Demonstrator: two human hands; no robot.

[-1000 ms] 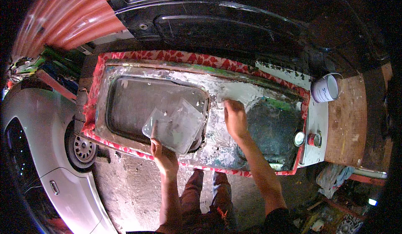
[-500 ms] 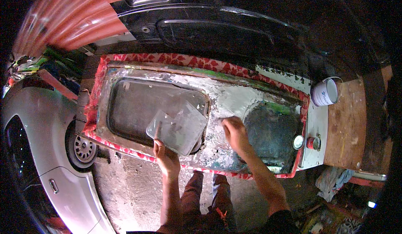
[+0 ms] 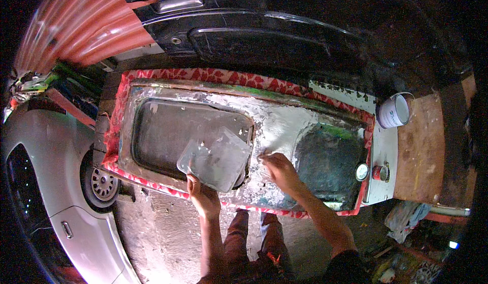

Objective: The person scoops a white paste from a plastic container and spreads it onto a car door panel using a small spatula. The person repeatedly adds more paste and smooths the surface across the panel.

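Note:
My left hand (image 3: pixel 204 198) is closed on the near edge of a translucent flat sheet (image 3: pixel 217 157) with pale smears on it. The sheet is tilted above the dark rectangular window area (image 3: pixel 170 131) of a worn panel (image 3: pixel 126 146) that looks like a vehicle door. My right hand (image 3: pixel 281 172) is pinched at the panel's middle, its fingertips at the white filler (image 3: pixel 277 124) spread there. Something small and dark seems to be between those fingers, but its kind cannot be made out. A dark patch (image 3: pixel 325 162) of the panel lies right of this hand.
Red-and-white patterned cloth (image 3: pixel 203 74) lies under the panel. To the right stand a white bucket (image 3: pixel 394 112), a small red tin (image 3: pixel 378 172) and a round lid (image 3: pixel 362 172). A silver car (image 3: pixel 76 223) is at the left; a black vehicle body (image 3: pixel 264 40) is beyond the panel.
My right hand has moved slightly left and nearer across the white filler. My left hand still holds the translucent sheet in nearly the same place.

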